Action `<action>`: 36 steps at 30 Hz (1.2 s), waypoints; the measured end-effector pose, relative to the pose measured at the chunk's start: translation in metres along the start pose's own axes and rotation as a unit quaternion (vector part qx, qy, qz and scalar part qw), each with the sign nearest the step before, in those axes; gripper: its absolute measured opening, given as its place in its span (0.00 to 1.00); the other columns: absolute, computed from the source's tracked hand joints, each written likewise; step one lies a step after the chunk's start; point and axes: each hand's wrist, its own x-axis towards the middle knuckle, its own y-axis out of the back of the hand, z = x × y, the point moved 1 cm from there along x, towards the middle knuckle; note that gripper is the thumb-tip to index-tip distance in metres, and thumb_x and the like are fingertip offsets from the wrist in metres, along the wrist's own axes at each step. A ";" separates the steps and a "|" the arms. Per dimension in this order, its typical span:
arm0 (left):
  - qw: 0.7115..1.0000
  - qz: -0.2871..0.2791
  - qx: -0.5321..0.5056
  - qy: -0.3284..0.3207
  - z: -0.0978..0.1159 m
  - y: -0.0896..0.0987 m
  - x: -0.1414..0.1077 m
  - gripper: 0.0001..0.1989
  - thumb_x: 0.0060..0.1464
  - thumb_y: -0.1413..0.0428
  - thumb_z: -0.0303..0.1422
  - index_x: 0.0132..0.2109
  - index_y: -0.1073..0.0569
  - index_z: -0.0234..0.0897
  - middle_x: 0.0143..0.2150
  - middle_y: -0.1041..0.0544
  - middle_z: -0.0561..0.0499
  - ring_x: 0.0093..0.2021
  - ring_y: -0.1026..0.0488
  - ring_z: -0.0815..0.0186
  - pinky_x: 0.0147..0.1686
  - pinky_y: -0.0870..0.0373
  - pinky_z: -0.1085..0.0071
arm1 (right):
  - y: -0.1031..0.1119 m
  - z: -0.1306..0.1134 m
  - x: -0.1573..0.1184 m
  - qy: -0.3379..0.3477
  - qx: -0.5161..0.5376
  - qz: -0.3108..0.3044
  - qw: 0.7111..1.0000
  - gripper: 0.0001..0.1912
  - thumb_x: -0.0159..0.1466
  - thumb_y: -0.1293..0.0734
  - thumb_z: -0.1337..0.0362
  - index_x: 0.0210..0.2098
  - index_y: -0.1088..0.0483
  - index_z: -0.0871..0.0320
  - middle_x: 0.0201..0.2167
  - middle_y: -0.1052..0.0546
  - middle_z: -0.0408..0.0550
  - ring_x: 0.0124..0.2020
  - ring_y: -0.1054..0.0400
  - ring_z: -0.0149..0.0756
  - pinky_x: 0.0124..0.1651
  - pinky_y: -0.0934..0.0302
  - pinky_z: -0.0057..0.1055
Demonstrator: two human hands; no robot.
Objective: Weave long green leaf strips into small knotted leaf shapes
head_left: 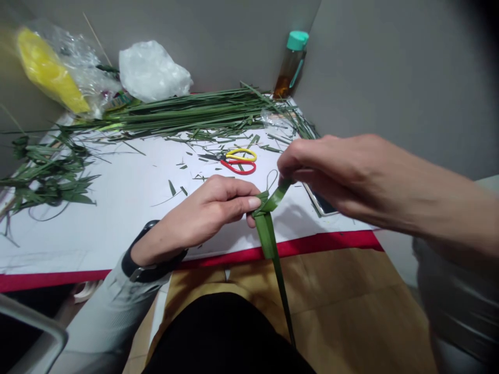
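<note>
My left hand (218,208) pinches a folded piece of green leaf weaving (265,228) between thumb and fingers, above the table's front edge. A thin loop stands up from its top, and one long strip hangs down past the red edge. My right hand (315,166) is closed on a green leaf strip (279,196) that runs up to the right from the weaving; its fingertips are partly hidden. Just beyond the hands lie scissors (238,161) with one yellow and one red handle, their blades pointing left.
Long green leaves (187,110) lie across the back of the white table (117,208), with cut scraps before them. Finished-looking leaf pieces (54,171) are heaped at left. Behind stand a white plastic bag (152,72), a yellow packet (50,70) and a bottle (290,65). A phone-like slab (322,202) lies under my right hand.
</note>
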 end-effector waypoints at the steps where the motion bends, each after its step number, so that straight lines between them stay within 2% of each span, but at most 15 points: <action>1: 1.000 0.000 -0.009 0.005 -0.001 0.000 -0.001 0.13 0.66 0.45 0.32 0.31 0.26 0.33 0.27 0.32 0.56 0.29 0.40 0.72 0.31 0.42 0.74 | -0.005 0.000 0.000 0.006 -0.035 0.009 0.999 0.10 0.68 0.42 0.73 0.44 0.32 0.57 0.31 0.26 0.43 0.27 0.34 0.34 0.31 0.40 0.33; 3: 0.999 0.004 -0.033 0.015 -0.003 0.000 -0.001 0.12 0.65 0.43 0.33 0.32 0.25 0.33 0.28 0.32 0.55 0.29 0.40 0.72 0.31 0.42 0.73 | -0.015 -0.002 -0.002 0.004 -0.112 0.040 0.993 0.09 0.70 0.41 0.72 0.47 0.32 0.59 0.42 0.22 0.54 0.39 0.28 0.44 0.41 0.35 0.41; 5: 0.998 0.007 -0.054 0.019 -0.005 0.002 -0.002 0.12 0.64 0.42 0.34 0.33 0.25 0.33 0.29 0.32 0.55 0.29 0.40 0.71 0.32 0.42 0.72 | -0.025 -0.009 -0.007 -0.014 -0.175 0.116 0.978 0.07 0.70 0.37 0.72 0.47 0.31 0.61 0.54 0.23 0.63 0.50 0.28 0.55 0.50 0.36 0.51; 6: 0.998 0.010 -0.060 0.020 -0.006 0.003 -0.002 0.12 0.63 0.42 0.35 0.33 0.24 0.33 0.29 0.31 0.55 0.29 0.39 0.71 0.32 0.42 0.72 | -0.031 -0.014 -0.010 -0.026 -0.198 0.167 0.966 0.07 0.69 0.34 0.72 0.46 0.30 0.61 0.54 0.22 0.64 0.51 0.28 0.57 0.51 0.36 0.52; 7: 0.998 0.011 -0.065 0.020 -0.008 0.004 -0.002 0.12 0.63 0.42 0.35 0.33 0.24 0.33 0.29 0.31 0.54 0.29 0.39 0.71 0.32 0.42 0.72 | -0.036 -0.019 -0.014 -0.039 -0.190 0.239 0.951 0.07 0.66 0.31 0.72 0.44 0.29 0.60 0.50 0.20 0.62 0.48 0.27 0.54 0.50 0.35 0.49; 9: 0.997 0.011 -0.070 0.018 -0.009 0.006 -0.002 0.14 0.63 0.42 0.36 0.32 0.25 0.32 0.29 0.31 0.54 0.29 0.39 0.71 0.32 0.43 0.71 | -0.050 -0.028 -0.021 -0.082 -0.142 0.321 0.933 0.06 0.66 0.30 0.73 0.41 0.27 0.58 0.37 0.19 0.54 0.40 0.26 0.44 0.45 0.34 0.42; 10: 0.997 0.010 -0.073 0.017 -0.009 0.006 -0.002 0.14 0.63 0.42 0.36 0.31 0.25 0.32 0.28 0.31 0.54 0.29 0.39 0.71 0.32 0.43 0.71 | -0.059 -0.030 -0.024 -0.127 -0.006 0.347 0.929 0.06 0.65 0.30 0.74 0.38 0.26 0.57 0.34 0.20 0.50 0.37 0.27 0.40 0.43 0.34 0.37; 11: 0.997 0.010 -0.076 0.015 -0.009 0.007 -0.001 0.13 0.63 0.42 0.36 0.32 0.25 0.32 0.28 0.31 0.54 0.29 0.39 0.71 0.32 0.43 0.71 | -0.069 -0.030 -0.026 -0.182 0.166 0.318 0.915 0.06 0.66 0.31 0.74 0.35 0.25 0.56 0.32 0.20 0.46 0.35 0.27 0.36 0.42 0.34 0.34; 14: 0.997 0.016 -0.077 0.012 -0.008 0.006 0.000 0.12 0.62 0.42 0.35 0.34 0.23 0.32 0.28 0.31 0.54 0.29 0.39 0.71 0.32 0.43 0.71 | -0.095 -0.025 -0.025 -0.215 0.325 0.245 0.888 0.04 0.70 0.33 0.66 0.40 0.24 0.56 0.31 0.20 0.44 0.29 0.25 0.32 0.33 0.32 0.29; 18: 0.999 0.032 -0.022 -0.006 -0.006 0.002 0.002 0.13 0.64 0.44 0.35 0.33 0.25 0.32 0.28 0.30 0.54 0.29 0.38 0.71 0.32 0.43 0.70 | -0.106 -0.017 -0.021 -0.196 0.423 0.268 0.843 0.13 0.73 0.35 0.58 0.56 0.32 0.51 0.47 0.21 0.48 0.44 0.23 0.36 0.44 0.27 0.32; 21: 0.998 0.037 0.038 -0.036 -0.005 0.002 0.004 0.13 0.64 0.46 0.33 0.31 0.26 0.33 0.27 0.32 0.56 0.28 0.40 0.72 0.31 0.44 0.70 | -0.095 -0.015 -0.018 -0.167 0.448 0.255 0.841 0.12 0.70 0.30 0.62 0.53 0.28 0.50 0.49 0.22 0.46 0.47 0.25 0.34 0.50 0.29 0.31; 24: 0.996 0.039 0.067 -0.040 -0.003 0.004 0.005 0.13 0.64 0.48 0.32 0.31 0.27 0.33 0.27 0.33 0.56 0.28 0.40 0.71 0.32 0.43 0.70 | -0.076 -0.013 -0.015 -0.123 0.450 0.205 0.861 0.09 0.68 0.29 0.67 0.47 0.22 0.50 0.44 0.21 0.44 0.46 0.26 0.34 0.50 0.32 0.29; 26: 0.995 0.035 0.085 -0.042 -0.002 0.005 0.006 0.13 0.64 0.48 0.32 0.30 0.29 0.34 0.27 0.33 0.55 0.30 0.39 0.70 0.33 0.43 0.70 | -0.063 -0.010 -0.013 -0.061 0.425 0.147 0.891 0.11 0.69 0.31 0.70 0.47 0.21 0.51 0.41 0.22 0.45 0.45 0.27 0.33 0.49 0.33 0.29; 30: 0.992 0.012 0.116 -0.038 0.001 0.006 0.007 0.12 0.62 0.48 0.32 0.29 0.29 0.34 0.27 0.31 0.54 0.32 0.35 0.67 0.36 0.40 0.69 | -0.040 -0.007 -0.008 0.068 0.287 0.010 0.955 0.18 0.71 0.39 0.76 0.52 0.22 0.59 0.41 0.26 0.51 0.42 0.30 0.33 0.45 0.35 0.28; 36: 0.991 -0.005 0.132 -0.037 0.001 0.007 0.005 0.12 0.62 0.49 0.33 0.30 0.28 0.35 0.32 0.23 0.49 0.37 0.28 0.62 0.41 0.34 0.67 | -0.026 -0.027 -0.006 0.082 0.069 -0.106 0.989 0.22 0.67 0.42 0.79 0.52 0.26 0.56 0.44 0.30 0.51 0.44 0.36 0.39 0.45 0.42 0.35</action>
